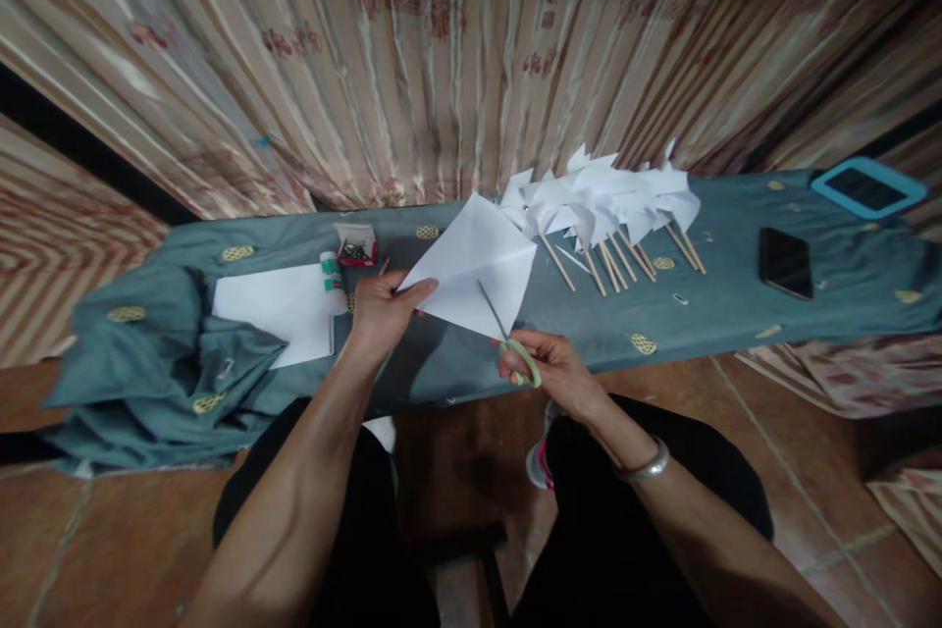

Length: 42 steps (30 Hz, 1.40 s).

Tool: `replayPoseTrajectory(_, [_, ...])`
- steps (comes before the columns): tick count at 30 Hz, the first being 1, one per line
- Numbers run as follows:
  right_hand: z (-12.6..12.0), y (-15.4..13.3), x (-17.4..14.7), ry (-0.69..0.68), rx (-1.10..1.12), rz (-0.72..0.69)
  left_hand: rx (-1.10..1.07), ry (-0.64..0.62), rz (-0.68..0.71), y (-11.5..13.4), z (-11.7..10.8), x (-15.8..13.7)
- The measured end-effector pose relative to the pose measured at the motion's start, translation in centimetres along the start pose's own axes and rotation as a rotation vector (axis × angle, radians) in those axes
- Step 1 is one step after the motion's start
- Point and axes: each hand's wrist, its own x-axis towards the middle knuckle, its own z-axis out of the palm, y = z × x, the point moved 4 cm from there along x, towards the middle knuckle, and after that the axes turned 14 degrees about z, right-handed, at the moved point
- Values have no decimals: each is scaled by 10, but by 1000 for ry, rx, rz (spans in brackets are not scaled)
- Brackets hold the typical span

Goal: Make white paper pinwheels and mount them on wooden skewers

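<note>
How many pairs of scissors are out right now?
1. The green-handled scissors are in the right hand, one blade showing over the white sheet that the left hand holds. Others could be hidden under the pinwheels or the bunched cloth.

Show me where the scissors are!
In the head view, the scissors are in the right hand, just below and right of centre, against the white paper held in the left hand.

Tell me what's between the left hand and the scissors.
In the head view, a white paper sheet. The left hand pinches one corner; the scissors, held in the right hand, have a blade over it near another corner.
</note>
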Motion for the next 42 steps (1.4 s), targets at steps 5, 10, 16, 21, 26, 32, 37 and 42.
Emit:
replayPoseTrajectory(5, [0, 0, 0, 10, 7, 7, 6, -1, 6, -2, 0, 1])
replayPoseTrajectory(10, [2, -2, 0, 17, 23, 21, 2, -1, 5, -2, 0, 1])
replayPoseTrajectory(16, [3, -3, -2, 16, 18, 18, -4, 12, -2, 0, 1, 0])
replayPoseTrajectory(21, [4, -3, -4, -58, -66, 19, 9, 24, 9, -5, -2, 2])
replayPoseTrajectory(26, [-5, -6, -8, -153, -189, 77, -8, 103, 35, -6, -12, 7])
replayPoseTrajectory(32, [-34, -19, -25, -300, -288, 108, -37, 176, 27, -4, -21, 13])
replayPoseTrajectory(37, [-65, -37, -25, 56, -152, -127, -11, 88, 13, -3, -16, 11])
replayPoseTrajectory(42, [-82, -50, -19, 469, -141, -376, 1, -139, -78, -6, 1, 0])
